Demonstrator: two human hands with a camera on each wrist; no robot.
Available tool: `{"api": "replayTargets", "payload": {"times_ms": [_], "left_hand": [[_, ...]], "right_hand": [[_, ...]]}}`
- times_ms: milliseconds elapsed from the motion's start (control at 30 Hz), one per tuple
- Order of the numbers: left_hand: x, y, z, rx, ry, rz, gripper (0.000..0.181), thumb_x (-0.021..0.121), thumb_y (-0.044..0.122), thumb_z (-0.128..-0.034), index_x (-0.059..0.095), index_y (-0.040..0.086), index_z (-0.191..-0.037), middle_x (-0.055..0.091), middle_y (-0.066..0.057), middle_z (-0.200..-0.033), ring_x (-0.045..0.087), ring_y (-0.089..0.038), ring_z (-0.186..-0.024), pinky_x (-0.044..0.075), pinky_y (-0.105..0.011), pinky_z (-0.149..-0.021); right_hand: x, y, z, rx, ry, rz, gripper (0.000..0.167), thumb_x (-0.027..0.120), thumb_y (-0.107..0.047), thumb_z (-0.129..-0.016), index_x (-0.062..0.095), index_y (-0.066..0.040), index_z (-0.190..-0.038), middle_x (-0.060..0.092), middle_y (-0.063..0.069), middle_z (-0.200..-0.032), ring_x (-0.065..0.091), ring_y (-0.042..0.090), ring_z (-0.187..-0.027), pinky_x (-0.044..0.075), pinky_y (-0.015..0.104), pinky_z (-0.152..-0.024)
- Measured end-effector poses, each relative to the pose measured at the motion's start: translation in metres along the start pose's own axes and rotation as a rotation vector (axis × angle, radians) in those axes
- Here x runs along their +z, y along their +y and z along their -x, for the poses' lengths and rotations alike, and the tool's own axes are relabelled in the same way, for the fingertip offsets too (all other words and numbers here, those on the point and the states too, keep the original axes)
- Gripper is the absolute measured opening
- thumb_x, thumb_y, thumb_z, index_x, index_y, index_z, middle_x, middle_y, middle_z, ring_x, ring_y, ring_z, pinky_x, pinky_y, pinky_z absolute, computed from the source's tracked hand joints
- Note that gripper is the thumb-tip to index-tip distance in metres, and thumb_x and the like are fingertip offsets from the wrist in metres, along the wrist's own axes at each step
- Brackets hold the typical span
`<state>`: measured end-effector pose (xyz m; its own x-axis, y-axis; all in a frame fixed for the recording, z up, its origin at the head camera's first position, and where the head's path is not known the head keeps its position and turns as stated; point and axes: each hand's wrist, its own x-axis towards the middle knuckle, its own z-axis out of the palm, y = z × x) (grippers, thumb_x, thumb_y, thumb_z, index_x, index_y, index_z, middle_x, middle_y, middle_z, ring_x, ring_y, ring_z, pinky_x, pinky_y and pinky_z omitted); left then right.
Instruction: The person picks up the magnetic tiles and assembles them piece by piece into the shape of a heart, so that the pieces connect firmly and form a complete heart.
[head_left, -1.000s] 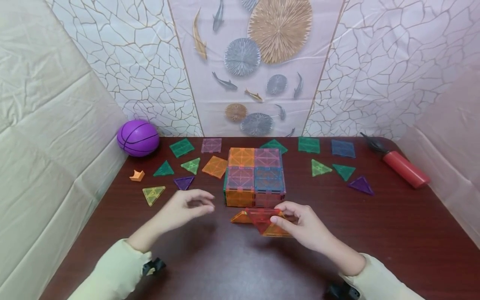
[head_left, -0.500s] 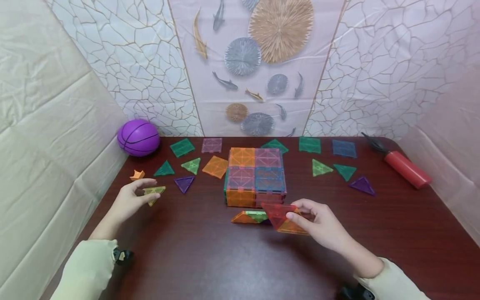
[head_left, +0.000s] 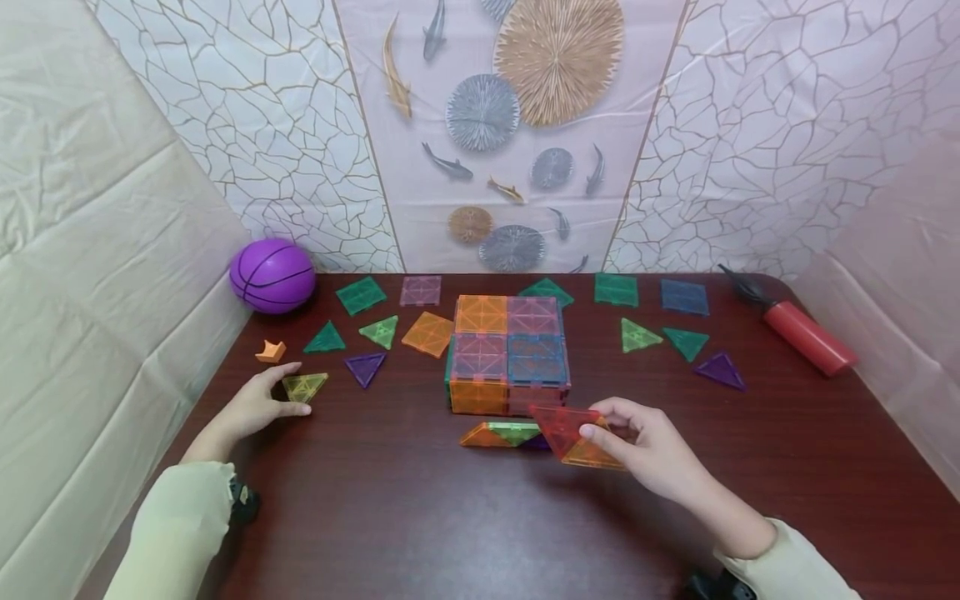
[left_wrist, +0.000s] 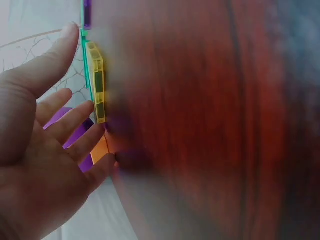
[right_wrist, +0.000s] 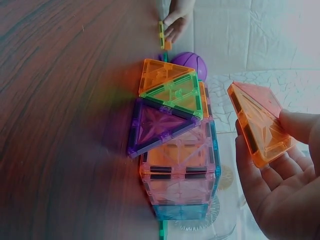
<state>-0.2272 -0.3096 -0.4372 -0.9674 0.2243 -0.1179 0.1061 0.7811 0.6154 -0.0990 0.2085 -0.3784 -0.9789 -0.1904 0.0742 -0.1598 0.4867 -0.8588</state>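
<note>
In the head view my left hand (head_left: pixel 251 408) is beside a yellow triangular magnetic tile (head_left: pixel 304 387) lying on the table. Its thumb and fingers are spread around the near-left side of the tile, not closed on it. My right hand (head_left: pixel 647 450) holds a joined pair of triangular magnetic tiles, one red (head_left: pixel 558 427) and one orange (right_wrist: pixel 260 127), pinched between thumb and fingers above the table. Just left of the pair, a row of orange, green (right_wrist: pixel 175 95) and purple (right_wrist: pixel 157 125) triangles stands before a box of square tiles (head_left: pixel 480 358).
Loose square and triangular tiles, such as a purple triangle (head_left: pixel 365 368) and an orange square (head_left: pixel 427 333), lie on both sides of the box. A purple ball (head_left: pixel 272 276) and small orange piece (head_left: pixel 271 351) are at left, a red pump (head_left: pixel 810 337) at right.
My left hand has moved left from near the box to the yellow triangle. My right hand has shifted slightly right with the red and orange tiles, uncovering more of the triangle row.
</note>
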Motion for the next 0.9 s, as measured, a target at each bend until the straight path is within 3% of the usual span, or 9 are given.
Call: {"api": "replayTargets", "payload": {"times_ms": [167, 300, 433, 633, 767, 900], "left_hand": [[0.0028, 0.0010, -0.0029, 0.056, 0.012, -0.094, 0.077, 0.081, 0.023, -0.0771, 0.044, -0.007, -0.138, 0.044, -0.032, -0.138, 0.034, -0.051, -0.127, 0.028, -0.062, -0.103], [0.0040, 0.0015, -0.0022, 0.061, 0.045, -0.123, 0.075, 0.083, 0.021, -0.0743, 0.048, -0.008, -0.135, 0.047, -0.031, -0.132, 0.036, -0.049, -0.117, 0.031, -0.060, -0.099], [0.0046, 0.0028, -0.0012, 0.043, 0.066, -0.137, 0.078, 0.087, 0.023, -0.0682, 0.052, -0.008, -0.131, 0.050, -0.025, -0.116, 0.037, -0.041, -0.105, 0.035, -0.051, -0.089], [0.0049, 0.0052, 0.0012, 0.023, 0.067, -0.093, 0.075, 0.090, 0.022, -0.0630, 0.057, -0.011, -0.122, 0.048, -0.021, -0.103, 0.046, -0.033, -0.093, 0.037, -0.038, -0.079], [0.0034, 0.0058, 0.0035, 0.015, 0.083, -0.051, 0.061, 0.088, 0.018, -0.0657, 0.061, -0.008, -0.113, 0.052, -0.023, -0.105, 0.050, -0.030, -0.089, 0.038, -0.036, -0.078], [0.0017, 0.0070, 0.0061, 0.018, 0.086, 0.002, 0.044, 0.084, 0.012, -0.0706, 0.061, -0.006, -0.104, 0.059, -0.016, -0.093, 0.051, -0.023, -0.081, 0.041, -0.033, -0.072]], "right_hand": [[-0.0001, 0.0006, -0.0005, 0.008, -0.002, -0.004, 0.017, 0.069, -0.018, -0.090, 0.066, -0.003, -0.099, 0.071, 0.006, -0.082, 0.062, 0.010, -0.070, 0.051, 0.026, -0.059], [0.0005, 0.0023, -0.0009, 0.010, -0.006, -0.009, 0.018, 0.068, -0.018, -0.090, 0.066, -0.003, -0.099, 0.071, 0.006, -0.082, 0.063, 0.010, -0.069, 0.051, 0.026, -0.059], [0.0011, 0.0029, -0.0009, 0.017, -0.002, -0.008, 0.017, 0.069, -0.018, -0.090, 0.066, -0.004, -0.099, 0.070, 0.005, -0.082, 0.062, 0.010, -0.069, 0.050, 0.026, -0.059], [0.0010, 0.0018, -0.0021, 0.005, -0.005, -0.007, 0.018, 0.069, -0.018, -0.090, 0.066, -0.003, -0.099, 0.070, 0.005, -0.081, 0.060, 0.010, -0.067, 0.048, 0.026, -0.057], [0.0016, 0.0016, -0.0024, 0.010, -0.010, -0.004, 0.018, 0.069, -0.019, -0.090, 0.066, -0.003, -0.100, 0.069, 0.004, -0.080, 0.059, 0.010, -0.067, 0.048, 0.026, -0.057], [0.0028, 0.0015, -0.0024, 0.019, -0.015, -0.001, 0.018, 0.069, -0.018, -0.090, 0.066, -0.003, -0.100, 0.069, 0.004, -0.080, 0.059, 0.011, -0.066, 0.048, 0.026, -0.057]]}}
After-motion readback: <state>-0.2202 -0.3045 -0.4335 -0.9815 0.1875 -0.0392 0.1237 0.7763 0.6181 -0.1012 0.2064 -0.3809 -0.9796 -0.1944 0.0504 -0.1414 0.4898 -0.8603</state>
